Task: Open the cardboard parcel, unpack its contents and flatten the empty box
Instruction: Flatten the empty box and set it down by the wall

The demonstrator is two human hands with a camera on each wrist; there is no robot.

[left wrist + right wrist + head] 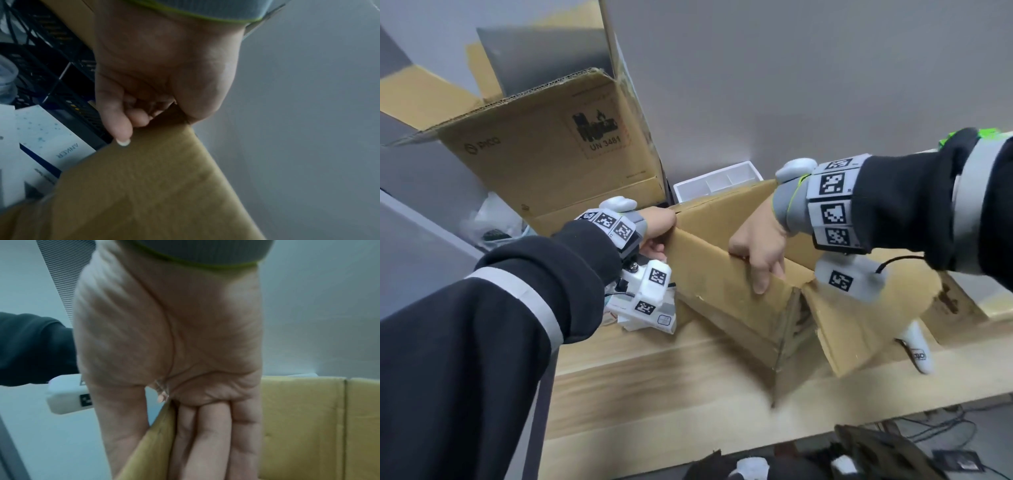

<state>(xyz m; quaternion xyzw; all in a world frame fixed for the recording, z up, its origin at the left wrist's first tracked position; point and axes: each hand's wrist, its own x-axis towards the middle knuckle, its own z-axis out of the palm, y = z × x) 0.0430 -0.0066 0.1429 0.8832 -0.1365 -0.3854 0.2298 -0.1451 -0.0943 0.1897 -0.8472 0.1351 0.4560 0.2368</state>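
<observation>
The cardboard parcel (726,298) is sitting open on the pale wooden table (688,387), its near wall leaning and one end flap (859,318) hanging out to the right. The left hand (657,229) is gripping the far-left corner of the near wall, thumb on top and fingers (123,126) curling round the edge. The right hand (760,250) is pinching the same wall further right: the thumb is lying down the outside face while the straight fingers (211,434) are pressing flat against the inside.

Behind the parcel a larger open carton (551,150) is standing, printed with "PICO" and a hazard label reading "UN 3481". A white compartment tray (717,181) is lying between that carton and the parcel. Just left of the parcel, under the left wrist, a white retail box (59,146) is lying, and the left wrist view is showing "ANKER" on it. A white controller (917,346) with a small logo too blurred to read is resting on the table beside the hanging flap. Both wrists are wearing bands with black-and-white square markers, over dark sleeves with a grey stripe.
</observation>
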